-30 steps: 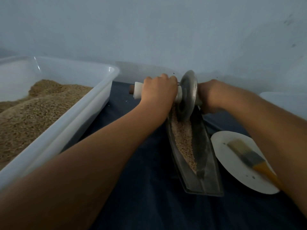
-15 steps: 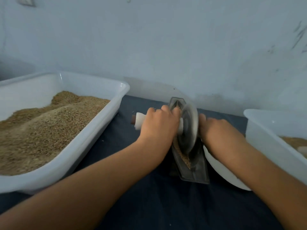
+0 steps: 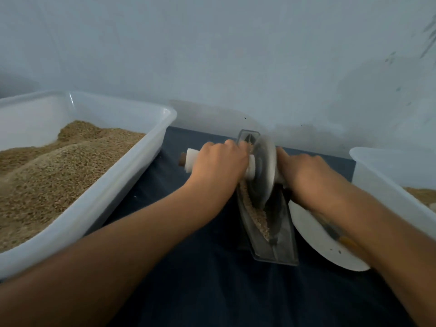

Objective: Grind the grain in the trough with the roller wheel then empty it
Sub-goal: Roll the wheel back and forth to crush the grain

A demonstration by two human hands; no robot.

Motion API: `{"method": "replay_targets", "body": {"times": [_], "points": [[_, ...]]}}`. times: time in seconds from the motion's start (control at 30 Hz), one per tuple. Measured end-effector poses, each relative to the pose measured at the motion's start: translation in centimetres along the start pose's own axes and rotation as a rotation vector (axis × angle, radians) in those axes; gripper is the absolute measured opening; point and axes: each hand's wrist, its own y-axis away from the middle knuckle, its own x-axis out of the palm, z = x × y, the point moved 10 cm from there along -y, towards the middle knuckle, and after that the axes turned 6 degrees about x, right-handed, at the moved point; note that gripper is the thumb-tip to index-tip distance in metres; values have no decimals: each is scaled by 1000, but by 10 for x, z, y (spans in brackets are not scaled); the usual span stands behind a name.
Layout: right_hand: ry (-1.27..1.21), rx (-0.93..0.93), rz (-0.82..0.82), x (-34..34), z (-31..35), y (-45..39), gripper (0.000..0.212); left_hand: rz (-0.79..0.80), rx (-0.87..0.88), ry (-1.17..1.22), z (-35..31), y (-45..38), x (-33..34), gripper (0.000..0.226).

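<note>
Trough (image 3: 271, 246) lengthwise toward wall, roller wheel (image 3: 263, 171) upright

A grey metal roller wheel (image 3: 263, 171) with white handles stands in a grey trough (image 3: 280, 241) of tan grain (image 3: 257, 214), on a dark blue tabletop (image 3: 212, 291), between translucent white bins (image 3: 113, 185), near a white plate (image 3: 313, 239).

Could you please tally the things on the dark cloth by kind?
Plastic tubs: 2, left tub, right tub
Trough: 1
Roller wheel: 1
White plate: 1
Brush: 1
Total: 6
</note>
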Motion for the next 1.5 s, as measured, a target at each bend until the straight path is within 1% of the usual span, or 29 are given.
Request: {"method": "replay_targets", "body": {"times": [0.07, 0.17, 0.27, 0.4, 0.47, 0.57, 0.67, 0.83, 0.93, 1.07, 1.17, 1.27, 1.33, 1.37, 1.5], "points": [[-55, -3, -7, 3, -4, -20, 66, 5, -24, 18, 7, -12, 7, 21], [-122, 27, 5, 7, -15, -44, 72, 4, -47, 36, 12, -28, 14, 25], [-71, 41, 42, 11, -21, -63, 76, -24, -26, -11, 14, -43, 17, 23], [-75, 69, 103, 15, -24, -79, 74, -39, -33, -29, 20, -56, 22, 22], [-83, 74, 52, 11, -24, -78, 70, -43, -37, -10, 21, -55, 23, 21], [-81, 84, -38, 7, -21, -66, 54, -41, -29, 14, 19, -46, 21, 20], [-103, 94, -75, 3, -19, -47, 40, -40, -24, 9, 15, -34, 14, 24], [-118, 77, -42, -2, -6, -4, 42, -5, 8, -48, 0, -5, -2, 28], [-101, 111, -53, -12, 2, 26, 33, 15, 30, -61, -9, 16, -14, 30], [-21, 82, -133, -29, 14, 59, 23, 19, 56, -72, -18, 37, -27, 35], [11, 59, -121, -31, 20, 64, 25, 24, 71, -65, -20, 41, -27, 37], [-39, 124, -90, -28, 10, 50, 22, 14, 77, -67, -16, 33, -22, 30], [-90, 129, -54, -18, 4, 35, 27, 3, 66, -71, -12, 23, -14, 28], [-119, 114, -36, -14, 2, 26, 32, -4, 58, -69, -9, 15, -9, 28], [-182, 92, 19, -2, -4, -10, 70, 7, 37, -34, 5, -13, 12, 27]]}}
